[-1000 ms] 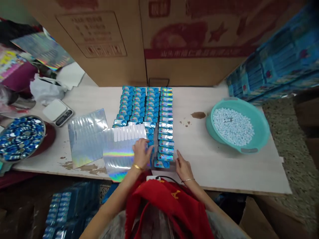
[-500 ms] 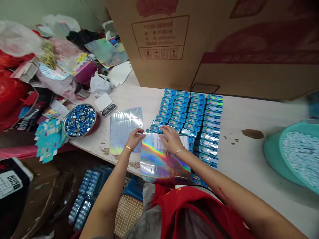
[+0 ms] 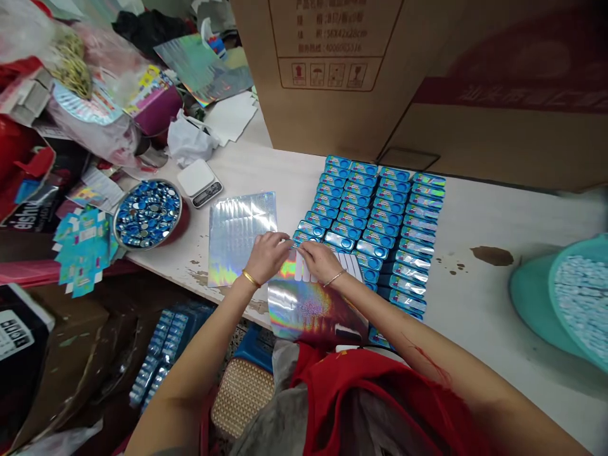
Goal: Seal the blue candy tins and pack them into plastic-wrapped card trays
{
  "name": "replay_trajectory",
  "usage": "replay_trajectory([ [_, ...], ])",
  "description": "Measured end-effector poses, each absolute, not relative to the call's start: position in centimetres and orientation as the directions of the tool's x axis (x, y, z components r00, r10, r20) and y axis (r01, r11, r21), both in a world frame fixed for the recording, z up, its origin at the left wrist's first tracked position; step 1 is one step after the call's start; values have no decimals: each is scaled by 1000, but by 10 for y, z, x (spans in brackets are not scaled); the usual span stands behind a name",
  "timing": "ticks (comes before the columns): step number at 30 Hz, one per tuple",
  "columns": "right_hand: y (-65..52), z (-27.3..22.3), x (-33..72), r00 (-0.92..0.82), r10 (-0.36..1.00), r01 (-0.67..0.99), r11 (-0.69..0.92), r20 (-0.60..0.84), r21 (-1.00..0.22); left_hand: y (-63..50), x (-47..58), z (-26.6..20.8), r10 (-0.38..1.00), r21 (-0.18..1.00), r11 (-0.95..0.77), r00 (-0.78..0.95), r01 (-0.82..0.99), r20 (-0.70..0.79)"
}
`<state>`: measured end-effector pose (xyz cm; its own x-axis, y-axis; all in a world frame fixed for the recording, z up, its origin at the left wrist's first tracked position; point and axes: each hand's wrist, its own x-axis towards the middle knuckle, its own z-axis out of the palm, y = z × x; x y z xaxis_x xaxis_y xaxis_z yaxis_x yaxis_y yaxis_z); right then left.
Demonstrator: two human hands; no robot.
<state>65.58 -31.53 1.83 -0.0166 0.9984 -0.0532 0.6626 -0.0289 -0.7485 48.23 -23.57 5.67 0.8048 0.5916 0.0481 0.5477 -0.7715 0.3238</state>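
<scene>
Shiny sheet (image 3: 297, 310) overlaps near-left part of blue tins (image 3: 380, 237), left hand (image 3: 268, 256) and right hand (image 3: 323, 261) fingertips meeting at sheet's far edge, can't tell what either grips; skewed tug could crease sheet or knock tins askew.

My pale table in a crowded, evenly lit room.
In front of me a big brown carton (image 3: 332, 120) with red print stands along the far side of the white tabletop (image 3: 475, 329), which has brown worn patches (image 3: 493, 256) and a chipped front edge; to my left a heap of bags (image 3: 90, 95) crowds in. Below I see a woven seat (image 3: 243, 396) near a sliver of speckled floor, and brown cardboard (image 3: 80, 335) in shadow.
</scene>
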Motion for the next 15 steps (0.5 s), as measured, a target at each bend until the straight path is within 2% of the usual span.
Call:
replay_trajectory([
  [3,-311,15,654,-8,997,655,-56,-81,-753,-240,485,51,503,226,-846,864,482,39],
  [6,-309,11,654,-11,993,629,-82,-114,-773,-245,482,39,478,200,-866,876,458,65],
  [11,-309,6,654,19,984,651,-146,-177,-745,-261,475,29,515,251,-842,849,477,116],
  [15,-305,7,653,42,976,708,-181,-214,-682,-291,467,47,584,315,-794,795,519,163],
])
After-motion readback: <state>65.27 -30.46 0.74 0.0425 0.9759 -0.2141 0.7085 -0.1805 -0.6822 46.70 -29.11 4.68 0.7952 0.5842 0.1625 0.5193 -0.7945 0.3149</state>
